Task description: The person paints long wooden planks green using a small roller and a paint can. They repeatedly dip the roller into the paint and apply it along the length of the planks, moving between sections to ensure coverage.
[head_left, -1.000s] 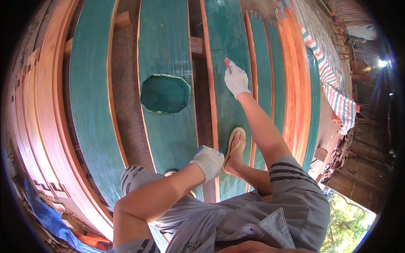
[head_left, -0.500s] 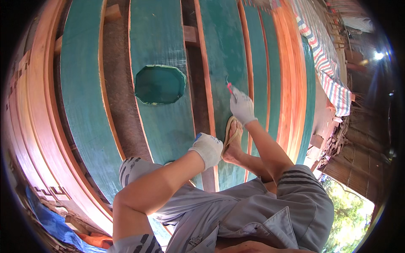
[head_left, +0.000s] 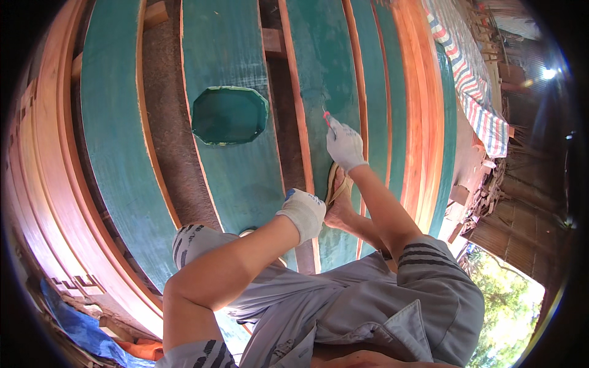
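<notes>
Gloved hands were at work over green-painted boards: the right hand [head_left: 345,145] gripped a red-handled painting tool [head_left: 327,118], its fingers wrapped round the grip, while the left hand [head_left: 305,211] was rounded into a loose fist, its fingertips hidden from view. Whether the left held anything, I could not tell.

The tool sat just beyond the right hand's knuckles, ahead of the left hand and to its right, above the middle green board [head_left: 322,58]. It pointed away from the worker toward the board's far end, veering a little left, so that its long axis ran mostly lengthwise along the wood at a slight slant. A thin wire led forward from the red handle; the head beyond it was hard to make out against the green.

On the neighboring board to the left stood an octagonal paint tray [head_left: 230,89] with dark green paint inside. A foot in a tan flip-flop [head_left: 332,185] rested on the middle board near the right wrist. Bare reddish planks [head_left: 423,122] and a striped sheet [head_left: 481,110] lay farther right.
</notes>
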The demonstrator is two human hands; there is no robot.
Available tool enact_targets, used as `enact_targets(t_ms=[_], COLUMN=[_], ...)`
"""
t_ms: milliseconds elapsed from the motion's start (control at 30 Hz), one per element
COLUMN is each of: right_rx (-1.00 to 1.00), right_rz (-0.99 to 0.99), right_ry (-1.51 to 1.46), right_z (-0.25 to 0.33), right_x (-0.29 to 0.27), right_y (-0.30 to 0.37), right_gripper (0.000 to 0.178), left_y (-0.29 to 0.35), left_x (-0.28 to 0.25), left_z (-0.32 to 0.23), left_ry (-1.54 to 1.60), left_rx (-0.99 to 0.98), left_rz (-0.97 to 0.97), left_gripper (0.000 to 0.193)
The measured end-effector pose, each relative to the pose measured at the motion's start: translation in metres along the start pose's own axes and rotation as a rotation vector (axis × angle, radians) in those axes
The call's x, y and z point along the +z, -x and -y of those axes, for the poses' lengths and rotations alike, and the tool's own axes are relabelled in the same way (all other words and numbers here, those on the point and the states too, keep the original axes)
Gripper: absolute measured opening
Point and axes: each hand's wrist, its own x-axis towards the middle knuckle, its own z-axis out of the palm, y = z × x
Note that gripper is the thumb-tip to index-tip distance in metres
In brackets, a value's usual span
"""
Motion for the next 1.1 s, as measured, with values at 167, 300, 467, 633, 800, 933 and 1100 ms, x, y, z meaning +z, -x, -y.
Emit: enact_targets(t_ms=[167, 300, 467, 633, 800, 933, 1100], right_rx=[-0.061, -0.009, 0.041, 0.146, 0.187, 0.061, 0.09], right_rz=[-0.231, -0.183, -0.074, 0.063, -0.029, -0.088, 0.032], right_ry=[-0.085, -0.069, -0.038, 0.036, -0.189, -0.132, -0.07], right_z=[-0.01, 0.011, 0.002, -0.013, 0.003, -0.007, -0.006], right_x=[0.012, 0.011, 0.016, 0.01, -0.009, 0.009, 0.02], right_y=[-0.02, -0.059, 0.026, 0.145, 0.103, 0.055, 0.103], right_gripper=[0.037, 0.035, 0.036, 0.041, 0.04, 0.038, 0.043], left_y=[0.002, 0.007, 0.01, 0.006, 0.004, 0.012, 0.031], left_x=[-0.004, 0.0, -0.004, -0.005, -0.002, 0.007, 0.021], left_z=[-0.005, -0.007, -0.009, -0.017, -0.021, -0.021, -0.008], left_ry=[-0.02, -0.011, -0.052, -0.088, -0.138, -0.119, 0.032], left_rx=[0.013, 0.008, 0.053, 0.118, 0.145, 0.084, 0.007], left_rz=[0.009, 0.022, 0.037, 0.065, 0.06, 0.105, 0.141], left_gripper=[0.026, 0.026, 0.033, 0.034, 0.035, 0.034, 0.04])
